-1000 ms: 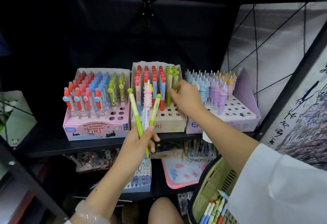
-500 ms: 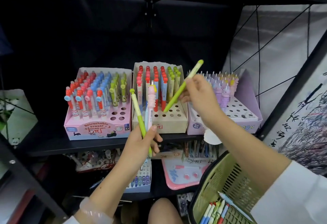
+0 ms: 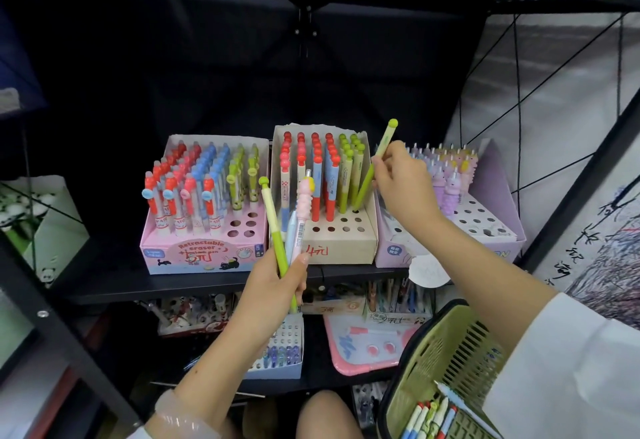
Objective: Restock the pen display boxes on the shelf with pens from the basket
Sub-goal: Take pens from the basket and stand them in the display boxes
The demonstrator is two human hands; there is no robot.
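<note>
Three pen display boxes stand on the black shelf: a pink box [image 3: 194, 255], a brown cardboard box [image 3: 346, 248] and a lilac box [image 3: 498, 230]. My right hand [image 3: 401, 185] pinches a green pen [image 3: 375, 165], tilted, its tip at a hole in the right column of the brown box. My left hand [image 3: 277, 282] grips a small bunch of pens [image 3: 294, 224] upright in front of the boxes: a green one, a pale blue one and a pink ridged one. The green basket [image 3: 446, 359] with several pens hangs at lower right.
Below the shelf lie more stationery boxes [image 3: 280, 352] and a pink board [image 3: 363, 345]. A black slanted frame post [image 3: 59, 327] runs at the left, another at the right. A white bag [image 3: 45, 224] sits at far left. A knee shows at the bottom.
My right hand took a green pen from the bunch in my left hand, lifted it and has lowered its tip into the brown box. The left hand stayed put.
</note>
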